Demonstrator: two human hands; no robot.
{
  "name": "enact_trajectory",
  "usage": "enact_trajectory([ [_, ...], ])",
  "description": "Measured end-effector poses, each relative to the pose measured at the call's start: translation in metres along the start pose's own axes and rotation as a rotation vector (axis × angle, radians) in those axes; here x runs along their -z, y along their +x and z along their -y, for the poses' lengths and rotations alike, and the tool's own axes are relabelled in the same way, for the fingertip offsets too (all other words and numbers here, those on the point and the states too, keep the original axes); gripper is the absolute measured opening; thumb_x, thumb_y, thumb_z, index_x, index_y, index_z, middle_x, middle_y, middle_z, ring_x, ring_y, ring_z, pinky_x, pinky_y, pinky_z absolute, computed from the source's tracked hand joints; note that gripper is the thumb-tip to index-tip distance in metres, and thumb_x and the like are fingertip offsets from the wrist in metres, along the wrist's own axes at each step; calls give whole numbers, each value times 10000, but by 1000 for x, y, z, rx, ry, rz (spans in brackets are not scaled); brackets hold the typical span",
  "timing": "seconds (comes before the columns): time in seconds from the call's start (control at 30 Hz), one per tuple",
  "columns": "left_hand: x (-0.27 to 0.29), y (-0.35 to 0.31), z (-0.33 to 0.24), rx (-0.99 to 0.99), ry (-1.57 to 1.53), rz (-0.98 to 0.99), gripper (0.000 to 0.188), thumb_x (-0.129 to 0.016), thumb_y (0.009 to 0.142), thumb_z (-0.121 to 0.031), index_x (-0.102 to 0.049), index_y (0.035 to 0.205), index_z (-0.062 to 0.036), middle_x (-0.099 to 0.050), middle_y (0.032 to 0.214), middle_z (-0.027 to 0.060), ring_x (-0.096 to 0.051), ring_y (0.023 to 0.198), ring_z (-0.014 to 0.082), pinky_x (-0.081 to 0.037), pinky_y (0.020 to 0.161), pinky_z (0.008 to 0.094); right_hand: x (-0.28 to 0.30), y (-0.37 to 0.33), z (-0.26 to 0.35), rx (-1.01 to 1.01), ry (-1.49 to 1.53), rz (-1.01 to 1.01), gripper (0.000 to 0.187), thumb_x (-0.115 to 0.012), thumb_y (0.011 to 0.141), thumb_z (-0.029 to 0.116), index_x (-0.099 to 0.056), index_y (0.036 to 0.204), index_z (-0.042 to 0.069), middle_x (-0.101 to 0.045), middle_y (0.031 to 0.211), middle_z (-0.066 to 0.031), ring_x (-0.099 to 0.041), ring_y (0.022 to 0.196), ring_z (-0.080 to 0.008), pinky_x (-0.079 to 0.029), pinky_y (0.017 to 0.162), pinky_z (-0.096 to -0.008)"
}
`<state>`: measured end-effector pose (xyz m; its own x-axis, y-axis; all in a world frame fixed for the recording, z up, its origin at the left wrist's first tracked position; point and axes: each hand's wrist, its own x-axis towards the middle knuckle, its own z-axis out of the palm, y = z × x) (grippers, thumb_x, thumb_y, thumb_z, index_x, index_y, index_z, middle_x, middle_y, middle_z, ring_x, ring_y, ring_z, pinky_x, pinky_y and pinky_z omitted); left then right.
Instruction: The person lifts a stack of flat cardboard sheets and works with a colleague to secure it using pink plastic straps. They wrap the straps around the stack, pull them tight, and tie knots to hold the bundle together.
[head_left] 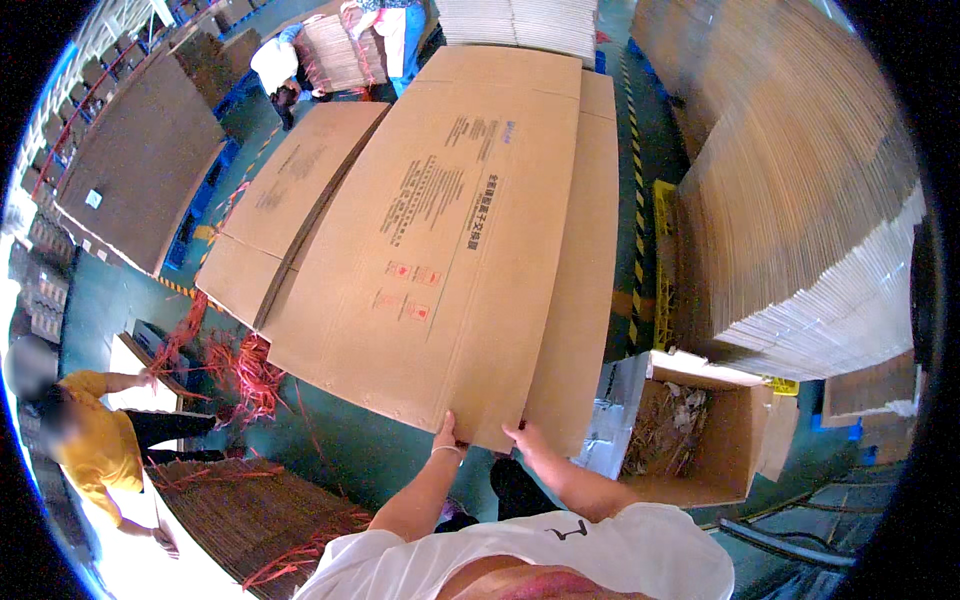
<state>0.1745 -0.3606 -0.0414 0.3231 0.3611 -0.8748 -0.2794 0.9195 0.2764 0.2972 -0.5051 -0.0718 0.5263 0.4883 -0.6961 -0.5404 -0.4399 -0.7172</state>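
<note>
A large flattened cardboard box [400,300], printed with dark lettering and small red symbols, stretches away in front of me. My left hand [447,432] is closed on its near edge, thumb on top. A little to the right, my right hand [524,437] grips the same edge near its corner, with the fingers underneath hidden. Beneath it, another flat cardboard sheet [578,290] sticks out along the right side. On the left lies a further flattened box [290,190], partly under a long dark edge.
Tall stacks of flat cardboard [800,200] stand at the right. Near my right arm is an open carton [720,440] holding scraps. Tangled red strapping [245,375] lies left on the floor. A person in yellow [105,440] stands at the left by a cardboard bundle [255,510]; two others work far off.
</note>
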Motion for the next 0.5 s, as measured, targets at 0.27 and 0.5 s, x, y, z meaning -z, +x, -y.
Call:
enact_trajectory([
  [0.27, -4, 4, -6, 71, -135, -66, 491, -694, 751, -240, -484, 1177, -115, -523, 1197, 67, -480, 1104, 285, -412, 904, 467, -9, -24, 56, 0, 186, 63, 479, -701, 722, 150, -504, 1123, -23, -565, 1094, -129, -534, 999, -235, -408, 856, -367],
  [0.5, -10, 0, -5, 67, -236, -90, 500, -672, 771, -201, -454, 1213, -122, -515, 1215, 79, -482, 1106, 297, -378, 936, 515, -13, -29, 76, -15, -48, -65, 483, -724, 703, 157, -516, 1099, -23, -567, 1083, -131, -547, 967, -234, -428, 807, -358],
])
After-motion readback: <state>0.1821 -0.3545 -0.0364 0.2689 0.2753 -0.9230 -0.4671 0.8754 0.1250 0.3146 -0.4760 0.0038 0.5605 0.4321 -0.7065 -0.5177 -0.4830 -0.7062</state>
